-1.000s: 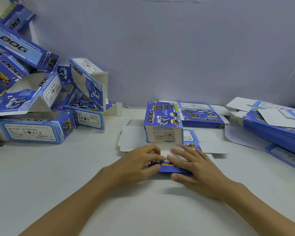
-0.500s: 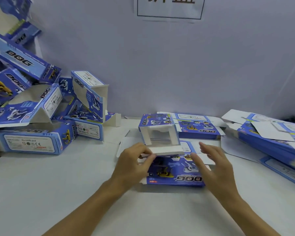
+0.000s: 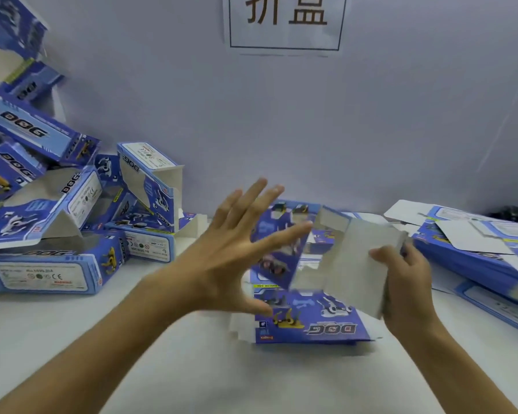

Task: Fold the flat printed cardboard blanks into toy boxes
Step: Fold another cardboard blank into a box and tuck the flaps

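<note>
A blue printed cardboard blank (image 3: 335, 258), partly opened with its white inside showing, is lifted above the table in the middle. My right hand (image 3: 407, 282) grips its right edge, thumb on the white panel. My left hand (image 3: 237, 252) is spread with straight fingers just left of the blank, its fingertips near the blue panel; whether they touch is blurred. Another flat blue blank (image 3: 308, 321) with "DOG" printed on it lies on the white table (image 3: 132, 354) right under the lifted one.
Several folded blue boxes (image 3: 72, 234) are piled at the left against the wall. A stack of flat blanks (image 3: 476, 249) lies at the right. A paper sign (image 3: 284, 22) hangs on the wall.
Both hands rose off the table. The right hand took hold of the blank's right edge and lifted it. The left hand let go and spread open. The view tilted up.
</note>
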